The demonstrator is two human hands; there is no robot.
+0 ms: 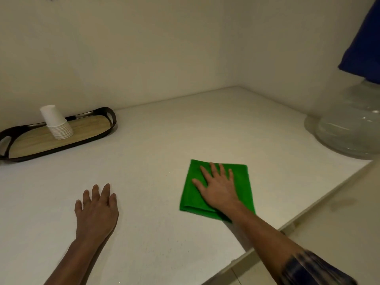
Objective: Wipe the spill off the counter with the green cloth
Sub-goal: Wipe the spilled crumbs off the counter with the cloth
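Observation:
A folded green cloth (241,182) lies flat on the white counter (164,140), near its right front edge. My right hand (219,187) rests palm down on top of the cloth, fingers spread, pressing it to the surface. My left hand (96,210) lies flat on the bare counter to the left of the cloth, fingers slightly apart, holding nothing. A few tiny glints of liquid (169,172) show on the counter just left of the cloth; no larger spill can be made out.
A dark oval tray (61,146) with a wooden floor stands at the back left, with a stack of upturned white paper cups (56,122) on it. A big clear water jug (349,128) under a blue cover (364,44) stands at the right. Walls meet behind.

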